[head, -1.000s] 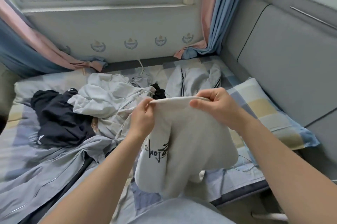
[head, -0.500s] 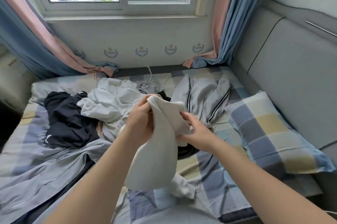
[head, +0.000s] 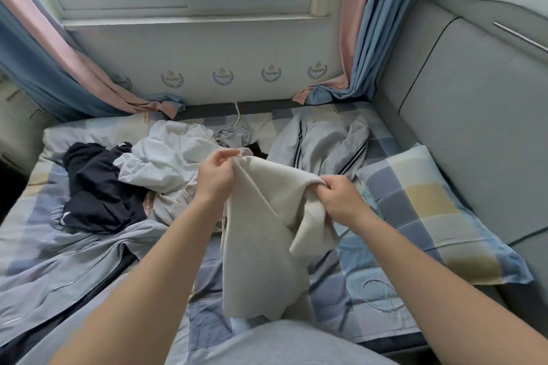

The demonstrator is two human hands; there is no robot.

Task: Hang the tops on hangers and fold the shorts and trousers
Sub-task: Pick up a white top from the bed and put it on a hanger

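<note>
A cream garment hangs in the air above the bed, held by both hands. My left hand pinches its top edge at the upper left. My right hand grips a bunched part of the cloth lower and to the right. The fabric drapes down between my forearms toward my lap. Behind it on the bed lie a white top, a black garment and grey trousers with dark side stripes.
A grey garment spreads over the bed's left front. A checked pillow lies at the right against the grey padded headboard. The checked sheet shows at front right. Curtains hang beside the window.
The hands, which came together at the cloth, have drawn apart again. My right hand slid right and down along the fabric; the garment's printed side is no longer seen.
</note>
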